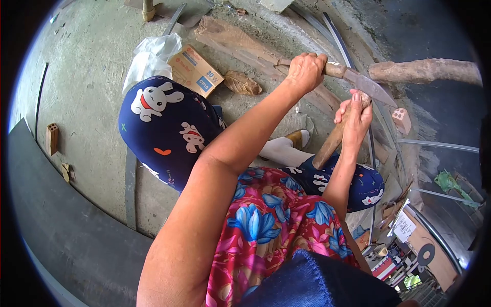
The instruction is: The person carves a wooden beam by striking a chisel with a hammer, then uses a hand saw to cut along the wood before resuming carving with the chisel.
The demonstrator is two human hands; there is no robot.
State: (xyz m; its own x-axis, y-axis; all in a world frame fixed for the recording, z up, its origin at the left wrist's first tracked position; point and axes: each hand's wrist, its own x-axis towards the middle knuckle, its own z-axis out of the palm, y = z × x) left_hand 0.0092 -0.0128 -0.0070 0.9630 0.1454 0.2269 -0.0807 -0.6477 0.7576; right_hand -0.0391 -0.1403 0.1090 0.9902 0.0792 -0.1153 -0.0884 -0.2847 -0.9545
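Observation:
My left hand [307,71] is closed around the wooden handle of a large knife [372,88]. Its broad, worn blade points to the right and slants down. Below it, my right hand [355,120] grips a short wooden stick [331,146] near the upper end, with the thumb stretched up along it. The stick's lower end reaches my right knee [358,189], clad in blue bunny-print cloth. In this view the blade overlaps the stick's top end, just above my right fingertips.
A cardboard box [195,70] and clear plastic bag [153,56] lie beside my left knee. A rough wooden plank [240,43], a log [424,70] and metal strips [335,38] lie ahead. Bricks [52,139] and a dark sheet [76,230] are at the left.

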